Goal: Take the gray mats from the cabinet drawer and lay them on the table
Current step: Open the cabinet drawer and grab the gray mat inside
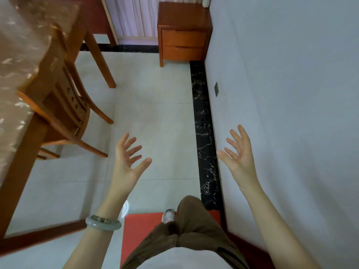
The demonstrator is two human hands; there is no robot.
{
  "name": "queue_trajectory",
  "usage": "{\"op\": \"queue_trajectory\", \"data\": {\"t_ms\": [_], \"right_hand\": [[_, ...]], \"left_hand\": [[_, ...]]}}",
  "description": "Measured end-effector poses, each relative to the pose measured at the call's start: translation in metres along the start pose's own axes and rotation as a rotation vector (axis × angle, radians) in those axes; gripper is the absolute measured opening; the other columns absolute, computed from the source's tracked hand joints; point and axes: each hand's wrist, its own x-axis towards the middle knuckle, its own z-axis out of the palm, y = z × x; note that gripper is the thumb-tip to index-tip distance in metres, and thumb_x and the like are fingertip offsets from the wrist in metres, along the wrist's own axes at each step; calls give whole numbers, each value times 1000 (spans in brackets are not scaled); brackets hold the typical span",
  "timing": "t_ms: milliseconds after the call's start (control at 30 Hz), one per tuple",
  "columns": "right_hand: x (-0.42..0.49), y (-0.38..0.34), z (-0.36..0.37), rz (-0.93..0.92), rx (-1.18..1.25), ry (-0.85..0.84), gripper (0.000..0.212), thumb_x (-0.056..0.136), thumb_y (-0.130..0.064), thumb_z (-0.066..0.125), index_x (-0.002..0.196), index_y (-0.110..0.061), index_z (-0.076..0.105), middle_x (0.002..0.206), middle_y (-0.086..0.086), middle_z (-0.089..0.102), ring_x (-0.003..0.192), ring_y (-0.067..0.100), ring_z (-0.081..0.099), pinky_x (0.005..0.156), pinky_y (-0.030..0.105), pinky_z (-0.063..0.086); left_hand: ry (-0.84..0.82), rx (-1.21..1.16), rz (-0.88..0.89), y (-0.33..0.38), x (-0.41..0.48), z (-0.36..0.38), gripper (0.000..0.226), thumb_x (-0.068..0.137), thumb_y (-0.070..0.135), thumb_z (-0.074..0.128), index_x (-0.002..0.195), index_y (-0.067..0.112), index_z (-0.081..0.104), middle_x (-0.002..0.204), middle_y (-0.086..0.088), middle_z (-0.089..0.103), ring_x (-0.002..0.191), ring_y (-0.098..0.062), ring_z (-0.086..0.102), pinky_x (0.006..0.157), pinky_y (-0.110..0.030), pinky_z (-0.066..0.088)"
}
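Pale tiled floor (155, 105), grey wall (291, 74), wooden chair (64, 113).

Only one view is given, taken from a wide-angle camera worn on the head. It is aimed forward and steeply down, so the floor (155, 113) fills the middle. The legs and a shoe are seen nearest, at the bottom edge. The bench (21, 55) is cut off at the left, the wall (291, 74) runs along the right, and the cabinet (183, 33) is seen at the far end. Straight lines are bent toward the edges.
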Motion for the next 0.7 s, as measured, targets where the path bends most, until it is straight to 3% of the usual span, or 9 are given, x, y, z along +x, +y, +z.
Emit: {"op": "queue_trajectory", "data": {"t_ms": [133, 300, 567, 700], "right_hand": [[72, -7, 10, -2, -11, 6, 84, 75, -18, 67, 145, -36, 25, 149, -3, 37, 130, 7, 44, 105, 27, 41], [183, -14, 20, -16, -19, -2, 82, 83, -1, 67, 146, -32, 24, 149, -3, 37, 130, 9, 44, 106, 31, 41], [371, -54, 26, -33, -20, -15, 83, 83, 0, 67, 147, -30, 24, 149, -5, 38, 130, 6, 43, 107, 31, 41], [446, -67, 33, -15, -42, -26, 82, 83, -2, 67, 147, -30, 25, 148, -7, 38, 129, 3, 43, 106, 29, 41]], "left_hand": [[-22, -11, 15, 8, 73, 8, 85, 67, 44, 71, 137, 41, 24, 140, 4, 41, 119, -9, 53, 95, -33, 49], [-4, -31, 9, 8, 178, 29, 79, 68, 38, 74, 130, 50, 27, 138, 6, 42, 119, -12, 54, 99, -44, 48], [61, -71, -8, 38, 356, 72, 83, 65, 42, 73, 135, 42, 30, 137, 7, 44, 117, -15, 56, 95, -39, 50], [53, -63, -16, 45, 430, 87, 83, 72, 30, 73, 141, 32, 27, 139, 4, 43, 117, -14, 56, 96, -40, 50]]}}
